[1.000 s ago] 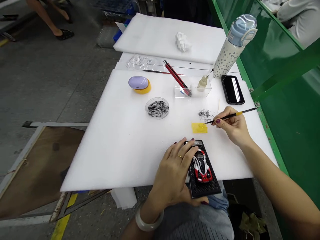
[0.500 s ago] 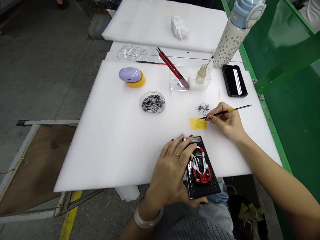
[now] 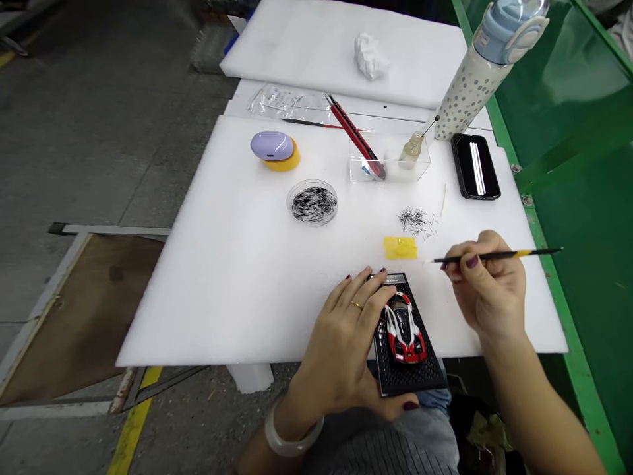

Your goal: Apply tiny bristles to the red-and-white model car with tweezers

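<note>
White foam sheeting [image 3: 237,277] covers the bench in the head view, and at its near edge a red, white and black model car [image 3: 404,326] sits on a black textured base [image 3: 413,369] that overhangs toward the person's lap. The left hand [image 3: 346,349] grasps that base along its left side, thumb tucked under the near edge and fingers spread across the far corner. The right hand [image 3: 487,290] pinches a thin black stick tool [image 3: 494,255] between thumb and forefinger, held nearly level, its pale tip pointing left and hanging above the foam between the car and a small yellow patch [image 3: 400,247]. Just beyond the patch lies a loose scatter of tiny dark parts [image 3: 413,220]; more of them fill a round clear dish [image 3: 313,202] further left.

Behind these stand a clear box [image 3: 390,165] with a red-handled tool leaning in it, a small bottle [image 3: 412,148], a dark phone [image 3: 475,166], a dotted water bottle [image 3: 482,69] and a lilac case on a yellow disc [image 3: 274,150].

For fine work on the car, it seems wise to keep the left grip firm so the base cannot rock, brace the right wrist on the foam, and bring the tip in slowly and lightly.
</note>
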A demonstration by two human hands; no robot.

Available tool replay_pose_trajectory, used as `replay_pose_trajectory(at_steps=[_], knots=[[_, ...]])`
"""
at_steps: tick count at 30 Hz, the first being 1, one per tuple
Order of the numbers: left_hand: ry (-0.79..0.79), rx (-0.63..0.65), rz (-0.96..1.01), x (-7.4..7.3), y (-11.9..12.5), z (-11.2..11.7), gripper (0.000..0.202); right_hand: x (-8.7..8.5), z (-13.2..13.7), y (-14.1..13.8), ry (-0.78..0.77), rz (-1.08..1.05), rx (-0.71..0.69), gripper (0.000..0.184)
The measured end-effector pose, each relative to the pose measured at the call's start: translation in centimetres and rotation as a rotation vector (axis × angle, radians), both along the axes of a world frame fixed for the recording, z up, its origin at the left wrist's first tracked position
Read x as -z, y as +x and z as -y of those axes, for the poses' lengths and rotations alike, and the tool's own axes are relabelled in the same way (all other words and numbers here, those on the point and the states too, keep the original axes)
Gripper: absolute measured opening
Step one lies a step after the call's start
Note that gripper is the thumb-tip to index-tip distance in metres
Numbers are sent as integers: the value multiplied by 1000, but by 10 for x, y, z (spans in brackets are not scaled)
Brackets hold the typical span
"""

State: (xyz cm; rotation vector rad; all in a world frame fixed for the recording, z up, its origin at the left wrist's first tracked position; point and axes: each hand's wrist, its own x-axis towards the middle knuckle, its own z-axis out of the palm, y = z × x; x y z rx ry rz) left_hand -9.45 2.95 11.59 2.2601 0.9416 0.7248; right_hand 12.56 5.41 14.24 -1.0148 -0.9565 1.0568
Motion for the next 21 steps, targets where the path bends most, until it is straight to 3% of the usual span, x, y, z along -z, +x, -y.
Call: replay_pose_trajectory(at_steps=[7,13,18,21], knots=[[-110,-53,139,-1,3,1,100,12,33,-37,-26,-285,5,13],[-91,-85,172,0,5,-2,78,13,33,-41,-24,-274,-31,14],[-59,-109,146,0,7,0,72,13,34,-41,-23,-263,-59,11],[-1,-148,117,3,9,2,52,14,36,-42,-24,-252,-51,9]])
